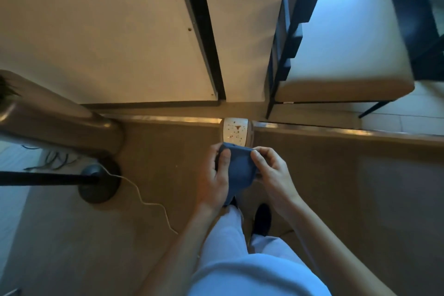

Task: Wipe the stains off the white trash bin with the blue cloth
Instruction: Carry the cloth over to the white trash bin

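Observation:
The white trash bin (236, 131) stands on the floor against the wall, just beyond my hands, its top dotted with reddish-brown stains. I hold the blue cloth (239, 168) stretched between both hands in front of me, above the floor and short of the bin. My left hand (213, 175) grips the cloth's left edge with thumb on top. My right hand (271, 170) pinches its right edge with curled fingers. The cloth's lower end hangs down toward my legs.
A black lamp base (99, 182) with a white cord (149, 202) sits on the floor to the left, beside a curved beige seat (48, 118). A cushioned bench (343, 55) on black legs stands at the right. White cabinet doors (108, 31) rise behind the bin.

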